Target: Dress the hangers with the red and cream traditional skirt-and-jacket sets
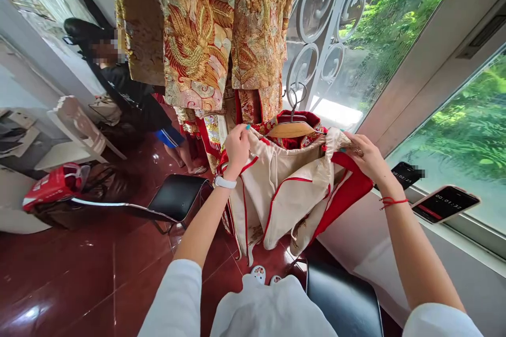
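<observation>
A cream skirt with red edging (pixel 290 197) hangs in front of me, stretched between my two hands at its gathered waistband. My left hand (pixel 237 150) is closed on the waistband's left end. At the other end, my right hand (pixel 366 155) grips the waistband near a bunched white part. Between the hands a wooden hanger (pixel 291 130) with a metal hook lies at the waistband, its clips partly hidden by cloth. Just behind the hanger is a red embroidered garment (pixel 304 116). Red lining (pixel 340 200) shows on the skirt's right side.
Gold embroidered robes (pixel 197 31) hang above and behind. Black chairs stand at left (pixel 177 195) and lower right (pixel 342 300). Two phones (pixel 446 202) (pixel 407 175) showing timers rest by the window sill. Another person (pixel 130 84) stands at the left, near a white chair (pixel 77 129).
</observation>
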### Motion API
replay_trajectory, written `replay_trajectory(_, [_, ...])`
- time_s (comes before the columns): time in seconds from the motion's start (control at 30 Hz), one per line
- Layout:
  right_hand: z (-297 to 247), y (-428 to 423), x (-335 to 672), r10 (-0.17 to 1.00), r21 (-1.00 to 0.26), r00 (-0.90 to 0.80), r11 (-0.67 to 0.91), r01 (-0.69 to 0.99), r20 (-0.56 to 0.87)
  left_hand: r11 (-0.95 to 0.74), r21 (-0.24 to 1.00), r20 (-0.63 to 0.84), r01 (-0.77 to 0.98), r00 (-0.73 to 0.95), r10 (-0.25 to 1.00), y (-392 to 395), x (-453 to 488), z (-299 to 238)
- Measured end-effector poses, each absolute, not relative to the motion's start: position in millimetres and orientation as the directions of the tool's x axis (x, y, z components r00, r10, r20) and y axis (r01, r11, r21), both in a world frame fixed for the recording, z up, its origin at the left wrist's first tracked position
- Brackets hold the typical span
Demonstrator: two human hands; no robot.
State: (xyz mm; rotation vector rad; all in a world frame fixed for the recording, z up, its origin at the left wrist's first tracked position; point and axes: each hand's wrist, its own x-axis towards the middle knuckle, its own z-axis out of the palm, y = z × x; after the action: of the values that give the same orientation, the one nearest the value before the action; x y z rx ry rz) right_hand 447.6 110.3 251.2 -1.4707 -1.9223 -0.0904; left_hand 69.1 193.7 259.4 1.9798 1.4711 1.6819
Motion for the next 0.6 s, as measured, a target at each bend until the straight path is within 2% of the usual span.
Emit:
replay_trajectory(0.13, [230.3,113.7,444.0,0.830,-0.379,-0.139,0.388,0.840,0.540,-0.473,0.692,0.717,0.545,-0.443,0.538,193.7,75.5,276.3])
replay_trajectory(0.23, [218.4,118.1,436.5,0.823,-0.420,-0.145,0.422,0.803,0.550,-0.488,0.645,0.764,0.588,-0.502,0.405,177.1,86.0,281.1])
replay_trajectory(0.3, [213.1,123.9,434.5,0.814,-0.451,-0.130,0.437,0.778,0.565,-0.499,0.597,0.800,0.628,-0.417,0.431,164.8,91.3,276.0])
replay_trajectory(0.47, [204.0,139.2,446.7,0.856,-0.560,-0.115,0.425,0.711,0.505,-0.540,0.449,0.791,0.712,-0.036,0.610,154.4,83.0,252.6])
replay_trajectory(0.53, [198.8,141.8,453.4,0.878,-0.620,-0.091,0.402,0.674,0.471,-0.590,0.434,0.780,0.681,0.044,0.625,157.9,68.6,250.6])
replay_trajectory(0.6, [192.7,142.2,457.2,0.891,-0.664,-0.054,0.375,0.646,0.451,-0.649,0.483,0.755,0.588,0.094,0.648,166.4,46.0,256.1])
